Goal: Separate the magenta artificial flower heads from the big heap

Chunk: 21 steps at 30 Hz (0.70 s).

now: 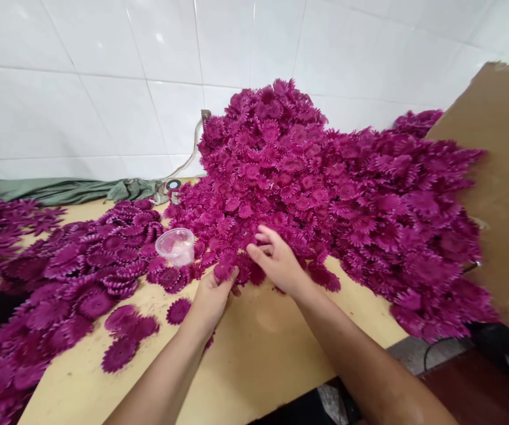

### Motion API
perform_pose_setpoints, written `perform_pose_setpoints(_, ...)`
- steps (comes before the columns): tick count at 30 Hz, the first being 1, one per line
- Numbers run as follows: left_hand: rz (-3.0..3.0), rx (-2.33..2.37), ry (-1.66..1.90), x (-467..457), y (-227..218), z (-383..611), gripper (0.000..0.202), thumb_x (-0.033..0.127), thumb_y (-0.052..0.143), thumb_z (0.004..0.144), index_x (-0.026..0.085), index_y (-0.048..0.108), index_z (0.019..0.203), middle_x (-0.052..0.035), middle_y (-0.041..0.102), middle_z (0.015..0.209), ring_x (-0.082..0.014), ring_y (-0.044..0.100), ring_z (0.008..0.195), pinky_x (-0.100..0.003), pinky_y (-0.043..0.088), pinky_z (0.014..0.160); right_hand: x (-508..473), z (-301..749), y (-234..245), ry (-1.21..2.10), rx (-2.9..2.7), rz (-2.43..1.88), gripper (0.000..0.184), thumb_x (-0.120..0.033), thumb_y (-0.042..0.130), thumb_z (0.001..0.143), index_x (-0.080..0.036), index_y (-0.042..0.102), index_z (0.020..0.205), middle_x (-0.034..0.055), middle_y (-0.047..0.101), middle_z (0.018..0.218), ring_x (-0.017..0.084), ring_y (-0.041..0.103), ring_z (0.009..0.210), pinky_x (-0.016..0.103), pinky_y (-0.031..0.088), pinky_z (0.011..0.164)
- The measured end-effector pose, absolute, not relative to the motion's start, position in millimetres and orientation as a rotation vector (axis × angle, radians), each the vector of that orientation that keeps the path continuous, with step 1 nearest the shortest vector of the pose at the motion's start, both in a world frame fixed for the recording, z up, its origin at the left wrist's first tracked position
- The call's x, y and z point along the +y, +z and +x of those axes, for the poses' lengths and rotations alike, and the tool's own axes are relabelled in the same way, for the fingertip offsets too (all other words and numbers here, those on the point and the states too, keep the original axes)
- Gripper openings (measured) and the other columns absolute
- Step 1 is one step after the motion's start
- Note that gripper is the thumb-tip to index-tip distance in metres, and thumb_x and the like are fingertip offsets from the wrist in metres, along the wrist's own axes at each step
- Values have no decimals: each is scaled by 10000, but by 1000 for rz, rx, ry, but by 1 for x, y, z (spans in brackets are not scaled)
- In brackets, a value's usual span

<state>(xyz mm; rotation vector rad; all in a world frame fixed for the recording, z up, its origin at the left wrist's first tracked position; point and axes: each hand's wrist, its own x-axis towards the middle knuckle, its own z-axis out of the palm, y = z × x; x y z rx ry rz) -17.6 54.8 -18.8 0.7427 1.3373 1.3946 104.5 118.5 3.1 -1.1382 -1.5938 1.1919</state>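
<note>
A big heap of magenta fabric flowers (pixel 307 177) covers the back and right of a pale wooden table (pixel 254 354). At the heap's front edge, my left hand (pixel 212 295) pinches a magenta flower piece (pixel 224 270) between thumb and fingers. Beside it, my right hand (pixel 276 260) rests on the heap's front edge, fingers curled among the flowers; what they hold, if anything, is hidden. A small clear plastic cup (pixel 176 246) lies tilted on the flowers just left of my hands.
Flatter stacked flower layers (pixel 81 277) spread over the table's left side. A brown cardboard sheet (pixel 502 189) leans at the right. White tiled wall (pixel 104 88) behind, with green cloth (pixel 59 190) and a cable at its foot. Dark objects sit below the table's right edge.
</note>
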Motion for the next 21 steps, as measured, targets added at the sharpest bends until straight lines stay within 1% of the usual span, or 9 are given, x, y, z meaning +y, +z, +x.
perform_pose_setpoints(3, 687, 1287, 1415, 56, -23, -17, 409, 516, 723, 478, 155, 535, 527, 54, 461, 416, -74, 380, 414, -209, 301, 440, 102, 99, 3, 1345, -1849, -946, 236, -246, 608, 705, -145, 607, 919, 60, 644, 864, 144, 593, 767, 293, 484, 719)
perform_pose_setpoints(6, 736, 1263, 1374, 55, -21, -17, 412, 557, 664, 544, 161, 551, 555, 35, 482, 443, -113, 443, 478, -231, 340, 480, 99, 91, -1, 1313, -1859, -956, 42, -160, 566, 707, -147, 587, 741, 5, 614, 692, 116, 566, 648, 253, 463, 639)
perform_pose_setpoints(10, 978, 1296, 1333, 52, -12, -16, 311, 456, 669, 577, 161, 572, 581, 22, 538, 540, -125, 479, 572, -232, 380, 571, 116, 92, -3, 992, -1741, -1156, 114, -181, 502, 757, -167, 529, 647, -13, 568, 603, 112, 539, 583, 250, 439, 611)
perform_pose_setpoints(12, 1052, 1289, 1294, 51, -9, -16, 234, 385, 661, 596, 161, 595, 608, 17, 561, 583, -124, 487, 596, -228, 384, 598, 126, 98, -2, 990, -1638, -1236, 191, -247, 426, 819, -167, 518, 672, -10, 557, 572, 107, 528, 511, 253, 441, 560)
perform_pose_setpoints(14, 1048, 1282, 1291, 51, -9, -17, 192, 349, 647, 611, 162, 612, 635, 12, 576, 609, -121, 488, 599, -222, 379, 590, 131, 104, 0, 1053, -1554, -1269, 222, -307, 394, 843, -154, 536, 766, 17, 589, 637, 110, 546, 518, 258, 457, 548)
perform_pose_setpoints(16, 1004, 1301, 1321, 52, -11, -19, 186, 342, 650, 608, 162, 603, 613, 18, 563, 590, -107, 464, 560, -214, 362, 549, 129, 109, 1, 1050, -1544, -1252, 263, -355, 481, 804, -142, 542, 946, 79, 618, 873, 129, 594, 676, 282, 488, 639)
perform_pose_setpoints(18, 957, 1305, 1339, 54, -15, -20, 217, 351, 666, 593, 161, 567, 556, 33, 521, 535, -88, 420, 504, -205, 334, 504, 121, 111, 2, 1035, -1622, -1197, 443, -371, 592, 727, -150, 505, 1101, 128, 550, 1107, 158, 589, 861, 310, 489, 744)
perform_pose_setpoints(19, 933, 1300, 1340, 55, -17, -20, 241, 360, 676, 583, 162, 549, 535, 42, 496, 505, -79, 395, 477, -201, 317, 484, 115, 111, 2, 1070, -1692, -1152, 491, -368, 624, 701, -156, 503, 1126, 133, 530, 1148, 171, 580, 906, 319, 485, 771)
perform_pose_setpoints(21, 875, 1287, 1357, 55, -21, -19, 280, 385, 696, 561, 164, 529, 520, 58, 453, 456, -69, 359, 441, -198, 294, 458, 103, 108, 3, 1223, -1850, -1017, 427, -323, 633, 695, -158, 549, 1079, 109, 578, 1088, 178, 585, 904, 318, 485, 779)
